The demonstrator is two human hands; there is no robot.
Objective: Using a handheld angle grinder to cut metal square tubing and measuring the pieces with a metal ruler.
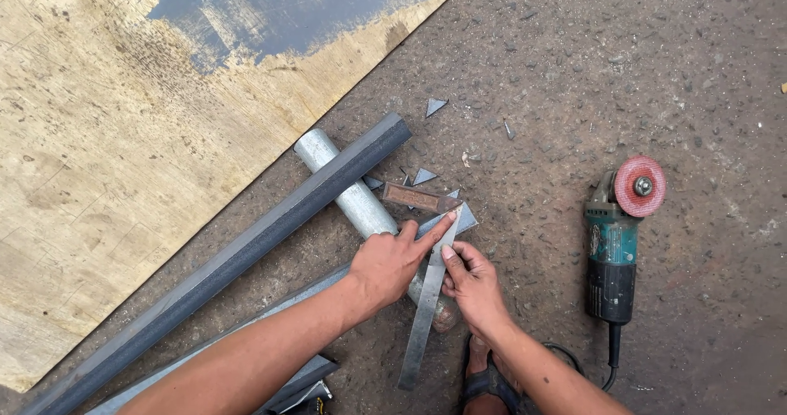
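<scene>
Here both hands press flat, grip open, pinning the steel square on the bar

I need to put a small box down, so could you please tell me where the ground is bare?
Bare ground lies right of the teal angle grinder, and above it. The plywood sheet is bare too. It is crowded around both hands, where the dark steel bar, silver round pipe and steel square cross.

On rough concrete floor, the left hand presses a try square onto a grey bar; the right hand touches the blade's edge. A pipe crosses under a dark tube. A grinder lies well apart, right. Plywood lies upper left.
</scene>
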